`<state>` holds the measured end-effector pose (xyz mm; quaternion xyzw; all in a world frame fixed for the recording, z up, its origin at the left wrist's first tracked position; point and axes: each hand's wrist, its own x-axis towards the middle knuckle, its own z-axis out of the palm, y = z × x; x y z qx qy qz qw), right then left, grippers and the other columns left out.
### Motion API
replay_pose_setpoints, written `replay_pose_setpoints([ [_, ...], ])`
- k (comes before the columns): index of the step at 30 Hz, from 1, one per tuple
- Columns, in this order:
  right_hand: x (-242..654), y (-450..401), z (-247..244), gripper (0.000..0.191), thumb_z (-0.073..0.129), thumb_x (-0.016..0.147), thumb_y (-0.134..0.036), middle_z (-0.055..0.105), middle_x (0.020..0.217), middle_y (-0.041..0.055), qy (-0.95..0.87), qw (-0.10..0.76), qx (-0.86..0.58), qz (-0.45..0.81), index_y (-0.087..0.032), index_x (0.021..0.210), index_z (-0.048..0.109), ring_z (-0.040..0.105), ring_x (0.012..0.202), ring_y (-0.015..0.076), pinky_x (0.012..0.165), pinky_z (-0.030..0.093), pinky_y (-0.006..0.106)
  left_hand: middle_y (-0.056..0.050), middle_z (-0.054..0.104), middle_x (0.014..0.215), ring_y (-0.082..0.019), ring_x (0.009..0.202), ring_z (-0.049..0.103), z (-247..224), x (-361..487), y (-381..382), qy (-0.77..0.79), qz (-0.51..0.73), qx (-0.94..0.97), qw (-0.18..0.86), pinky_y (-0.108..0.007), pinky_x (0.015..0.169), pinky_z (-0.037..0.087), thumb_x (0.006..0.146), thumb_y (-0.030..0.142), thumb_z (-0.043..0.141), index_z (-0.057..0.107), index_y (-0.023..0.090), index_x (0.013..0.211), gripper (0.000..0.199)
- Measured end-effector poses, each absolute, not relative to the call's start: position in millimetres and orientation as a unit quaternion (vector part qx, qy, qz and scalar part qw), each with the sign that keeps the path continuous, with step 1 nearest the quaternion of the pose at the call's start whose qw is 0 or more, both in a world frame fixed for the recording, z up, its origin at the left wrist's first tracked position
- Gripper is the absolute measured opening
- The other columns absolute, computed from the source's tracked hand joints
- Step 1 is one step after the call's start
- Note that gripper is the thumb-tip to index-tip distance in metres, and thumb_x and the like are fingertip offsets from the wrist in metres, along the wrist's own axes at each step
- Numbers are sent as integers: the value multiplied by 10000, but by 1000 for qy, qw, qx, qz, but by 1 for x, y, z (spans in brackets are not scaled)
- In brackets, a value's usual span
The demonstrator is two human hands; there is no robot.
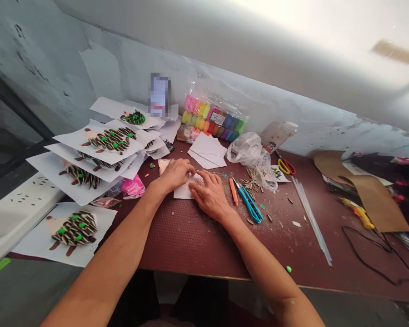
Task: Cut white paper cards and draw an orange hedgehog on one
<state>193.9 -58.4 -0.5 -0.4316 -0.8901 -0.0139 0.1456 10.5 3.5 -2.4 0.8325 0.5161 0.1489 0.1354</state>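
Note:
A small white card [183, 192] lies on the dark red table, partly hidden under both hands. A pinkish-orange patch shows on it between my fingers. My left hand [177, 174] rests at the card's left and far side, its fingers curled together; whatever is in them is hidden. My right hand [210, 191] lies over the card's right side, fingers stretched out and thumb apart, touching the card. Just beyond my left hand is a pale clay packet [163, 166]. Right of my right hand lie an orange pen [233, 192] and a teal-handled tool [251, 205].
Sheets with sunflower-seed hedgehogs [111, 140] are stacked at left. Blank white cards [207, 151], a pack of coloured clay [214, 119] and a plastic bag [250, 154] stand beyond. Loose seeds [254, 181], scissors [286, 166], glue sticks [311, 220] and a yellow glue gun [359, 213] lie right.

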Motion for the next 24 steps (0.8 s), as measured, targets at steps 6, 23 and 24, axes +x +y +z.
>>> replay_pose_setpoints([
  [6,191,-58,0,229,525,1005,-307,548,1446,136,-901,144,-408,-35,-227,1069,730,431,1355,306,1087,328,509,-52,720,1043,-234,1016,627,-6,9,7,512,152,835,136,-371,913,440,889,126,518,774,242,964,291],
  [23,196,-59,-2,265,514,1011,-328,559,1408,150,-882,169,-440,-25,-246,1117,742,495,1270,292,1055,374,482,-46,714,1006,-220,964,631,-4,9,6,509,158,833,149,-351,887,446,867,99,539,785,249,950,300],
  [24,196,-59,-1,268,509,1014,-330,558,1410,150,-883,163,-439,-28,-247,1116,743,493,1273,294,1053,373,485,-47,712,1006,-222,967,631,-4,9,6,510,158,832,149,-354,890,447,866,98,538,785,249,947,300],
])
